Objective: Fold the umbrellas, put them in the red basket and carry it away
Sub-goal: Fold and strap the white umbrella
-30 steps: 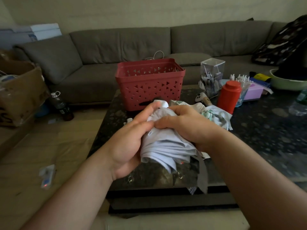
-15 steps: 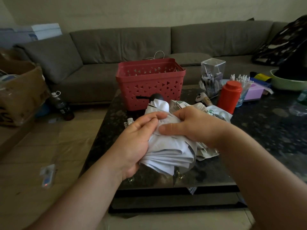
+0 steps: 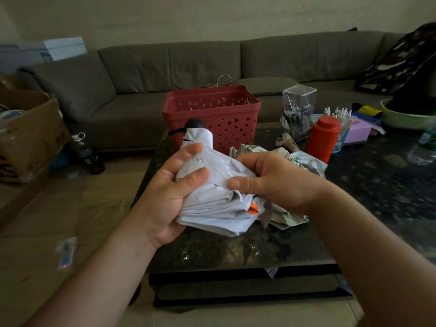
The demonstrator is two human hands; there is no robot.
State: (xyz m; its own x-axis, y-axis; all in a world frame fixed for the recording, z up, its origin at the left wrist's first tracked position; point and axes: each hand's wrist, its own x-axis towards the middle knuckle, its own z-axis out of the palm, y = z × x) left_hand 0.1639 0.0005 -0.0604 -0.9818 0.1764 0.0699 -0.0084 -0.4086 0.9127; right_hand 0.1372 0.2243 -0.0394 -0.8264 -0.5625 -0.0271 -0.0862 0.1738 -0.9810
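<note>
Now that its black knobbed handle has risen clear toward the far red plastic basket (image 3: 212, 116), the pale grey fabric umbrella (image 3: 212, 199) is gripped by the left hand (image 3: 172, 197) while the right hand (image 3: 271, 182) pinches its folds, wrapping nearly done.

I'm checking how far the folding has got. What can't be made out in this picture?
- Inside of the red plastic basket, head view: its front wall hides the floor, so its contents are unknown.
- Strap of the pale folded umbrella: the left hand and right hand cover its middle.
- Green-printed second umbrella: mostly behind the right hand.
- Green bowl: cut by the right edge.
</note>
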